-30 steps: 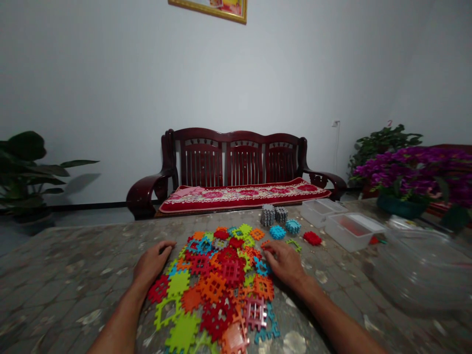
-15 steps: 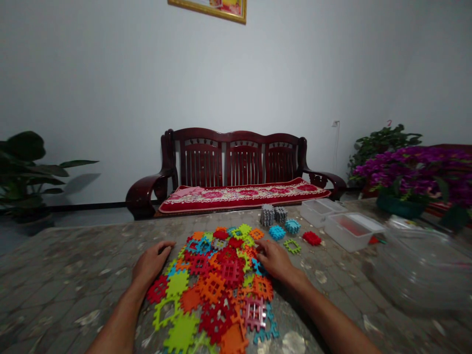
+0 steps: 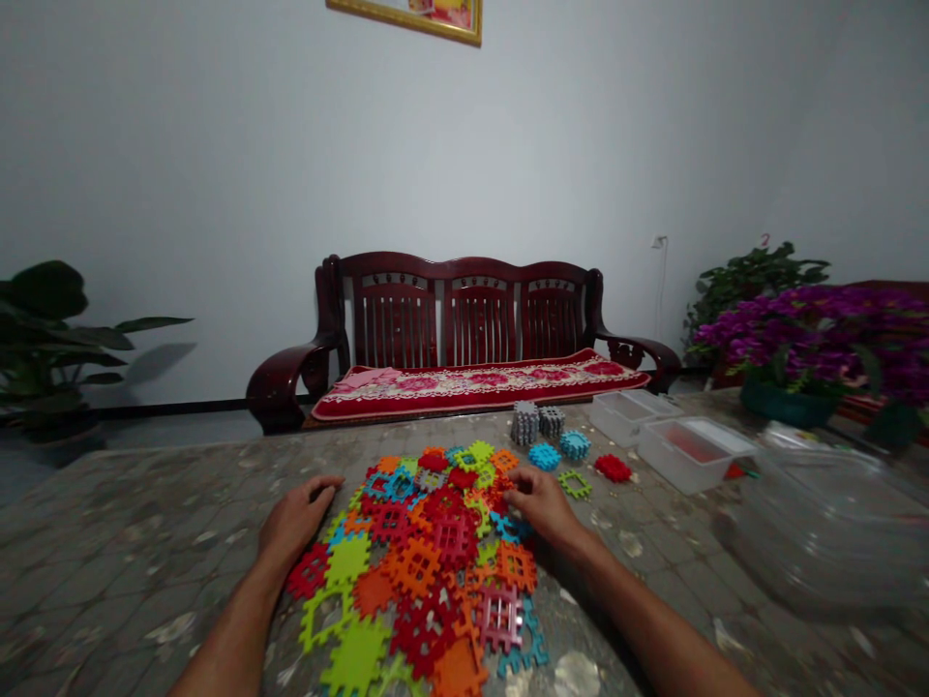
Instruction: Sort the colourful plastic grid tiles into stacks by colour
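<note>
A heap of flat plastic waffle pieces (image 3: 428, 552) in red, orange, green and blue lies on the marbled table (image 3: 145, 571) in front of me. My left hand (image 3: 294, 523) rests flat at the heap's left edge, fingers loosely spread, holding nothing. My right hand (image 3: 541, 503) lies on the heap's right edge, fingertips curled onto a red piece there; I cannot make out whether it grips it. Beyond the heap stand grey stacks (image 3: 537, 423), two blue stacks (image 3: 558, 451), a lone green frame (image 3: 575, 484) and a red stack (image 3: 614, 469).
Two clear plastic boxes (image 3: 689, 450) stand at the right, and a large clear bowl (image 3: 834, 532) nearer the right edge. Purple flowers (image 3: 820, 339) sit behind them. A dark wooden bench (image 3: 464, 339) stands past the table's far edge, a plant (image 3: 50, 339) at left.
My right hand has slid leftward and slightly away from me along the heap's right edge, uncovering the green frame. My left hand has stayed put.
</note>
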Available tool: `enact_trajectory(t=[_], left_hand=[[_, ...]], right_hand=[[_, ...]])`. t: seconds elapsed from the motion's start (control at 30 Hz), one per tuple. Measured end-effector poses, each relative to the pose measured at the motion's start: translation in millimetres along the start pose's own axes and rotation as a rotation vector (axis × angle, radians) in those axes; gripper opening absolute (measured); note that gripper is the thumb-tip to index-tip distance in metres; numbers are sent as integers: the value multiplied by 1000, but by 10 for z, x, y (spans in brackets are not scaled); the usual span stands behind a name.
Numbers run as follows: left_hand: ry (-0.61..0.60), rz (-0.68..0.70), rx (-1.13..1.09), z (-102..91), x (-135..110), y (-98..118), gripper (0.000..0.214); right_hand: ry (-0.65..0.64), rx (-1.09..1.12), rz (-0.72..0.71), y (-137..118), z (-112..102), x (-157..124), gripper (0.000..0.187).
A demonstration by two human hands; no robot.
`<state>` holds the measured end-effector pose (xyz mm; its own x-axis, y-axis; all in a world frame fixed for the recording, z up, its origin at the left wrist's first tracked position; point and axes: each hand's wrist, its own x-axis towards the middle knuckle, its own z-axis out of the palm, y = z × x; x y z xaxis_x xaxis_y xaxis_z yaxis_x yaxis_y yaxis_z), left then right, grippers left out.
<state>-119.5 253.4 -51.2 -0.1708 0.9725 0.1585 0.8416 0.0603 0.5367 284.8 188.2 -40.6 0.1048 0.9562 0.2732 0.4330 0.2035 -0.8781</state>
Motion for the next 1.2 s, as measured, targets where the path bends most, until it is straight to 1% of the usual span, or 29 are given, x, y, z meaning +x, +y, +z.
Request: enact_trajectory(t=[0.13, 0.23, 0.3, 0.33, 0.37, 0.43, 0.5, 0.53, 0.67, 0.77, 0.87, 0.97, 1.1, 1.2], left_hand=[[-3, 15, -4, -12, -4, 16, 36], [-5, -3, 9, -29, -17, 42, 36], [-3, -15, 21, -41, -28, 61, 36], [1, -13, 20, -45, -33, 68, 36], [3, -6, 15, -47, -36, 72, 35], [6, 10, 0, -45, -35, 69, 35], [6, 10, -6, -33, -28, 53, 35], [6, 6, -5, -25, -23, 43, 35], [18, -3, 0, 4, -8, 10, 35], [15, 7, 2, 10, -2, -1, 36], [12, 9, -7, 8, 6, -10, 36], [13, 4, -13, 9, 8, -13, 36], [19, 8, -26, 6, 0, 1, 35], [37, 18, -46, 0, -6, 10, 32]], right_hand=[[-24, 136, 14, -16, -38, -9, 13], [-119, 140, -51, -65, -83, -38, 17], [-198, 111, -93, -86, -108, -51, 24], [-217, 87, -100, -92, -116, -54, 28], [-215, 50, -99, -97, -120, -53, 31], [-161, -53, -89, -111, -110, -49, 37], [-119, -180, -111, -143, -80, -48, 41], [-125, -251, -132, -166, -60, -51, 41], [-235, -526, -205, -253, 37, -84, 37], [-262, -584, -218, -261, 99, -107, 35], [-215, -545, -186, -234, 137, -112, 40], [-155, -423, -156, -214, 151, -102, 46], [-61, -222, -164, -201, 110, -81, 32], [46, -219, -245, -159, 31, -65, 29]])
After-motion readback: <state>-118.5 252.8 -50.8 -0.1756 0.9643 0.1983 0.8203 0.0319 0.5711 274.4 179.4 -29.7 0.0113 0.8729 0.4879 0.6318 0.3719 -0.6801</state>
